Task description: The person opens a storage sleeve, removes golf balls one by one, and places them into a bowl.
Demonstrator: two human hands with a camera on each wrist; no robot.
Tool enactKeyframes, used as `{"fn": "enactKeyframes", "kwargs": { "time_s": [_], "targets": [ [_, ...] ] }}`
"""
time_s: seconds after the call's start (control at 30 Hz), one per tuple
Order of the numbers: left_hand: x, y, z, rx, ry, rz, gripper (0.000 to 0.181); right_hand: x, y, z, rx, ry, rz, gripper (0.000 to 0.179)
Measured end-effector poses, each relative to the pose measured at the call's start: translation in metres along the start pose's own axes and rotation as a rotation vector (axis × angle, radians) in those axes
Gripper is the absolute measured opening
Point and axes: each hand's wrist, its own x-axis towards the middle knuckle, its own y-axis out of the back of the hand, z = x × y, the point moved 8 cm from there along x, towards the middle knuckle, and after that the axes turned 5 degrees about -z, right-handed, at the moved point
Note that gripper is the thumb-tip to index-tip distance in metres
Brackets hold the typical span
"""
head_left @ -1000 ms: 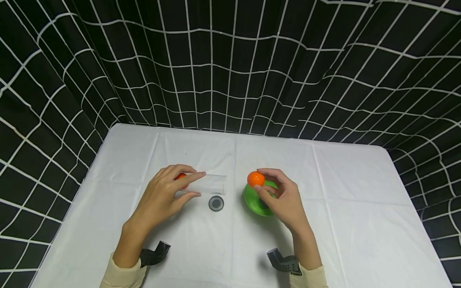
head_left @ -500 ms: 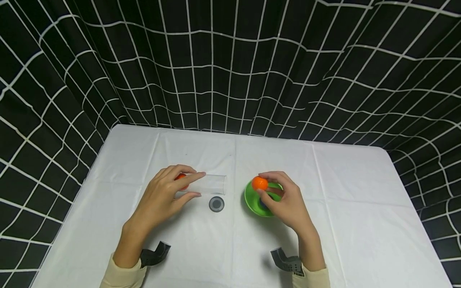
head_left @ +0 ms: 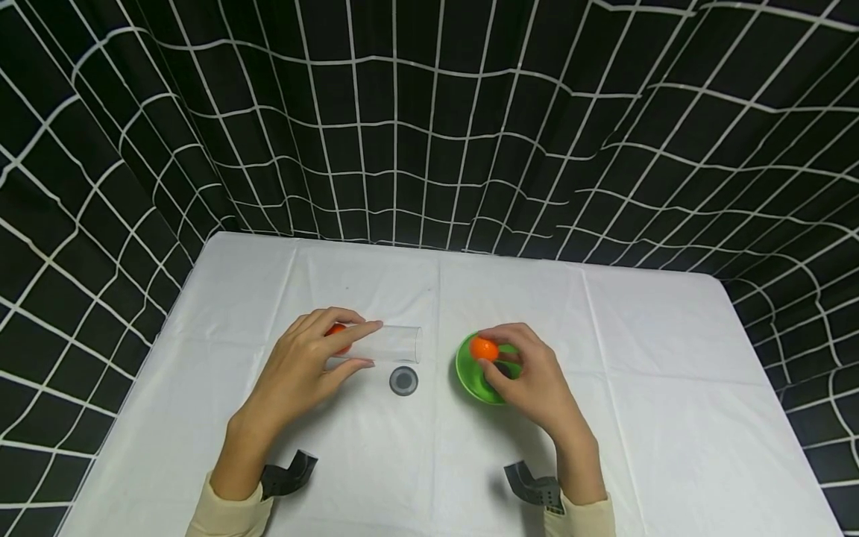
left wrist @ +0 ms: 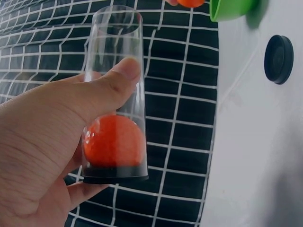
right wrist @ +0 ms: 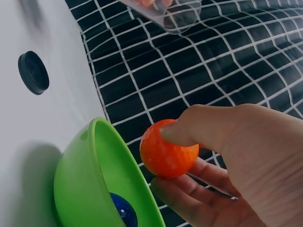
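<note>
My left hand grips a clear tube that lies on its side in the head view, its open end pointing right. An orange ball sits inside, against the tube's black end. Between thumb and fingers, my right hand pinches a second orange ball over the far part of a green bowl. A dark blue ball lies in this bowl, partly hidden by the rim in the right wrist view.
A round dark cap lies on the white-covered table between tube and bowl. Black cloth with a white grid rises behind the table and at its sides.
My right hand has shifted slightly right and nearer to me with the orange ball, which now shows over the bowl's inside. The left hand and tube stay where they were.
</note>
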Motion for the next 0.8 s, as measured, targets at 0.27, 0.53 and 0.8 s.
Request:
{"fn": "enactKeyframes", "kwargs": {
  "time_s": [0.27,0.53,0.8],
  "targets": [
    [0.0005,-0.0004,0.0,0.002,0.001,-0.004,0.051,-0.0001,-0.0022,0.0029,-0.083,0.002,-0.008,0.036],
    [0.0,-0.0004,0.0005,-0.001,0.003,-0.003,0.05,0.0001,0.0022,0.0036,-0.176,-0.005,0.036,0.031],
    [-0.0003,-0.0019,0.0,0.004,-0.004,-0.008,0.053,0.0012,0.0007,-0.0005,-0.126,0.028,0.05,0.028]
  ]
}}
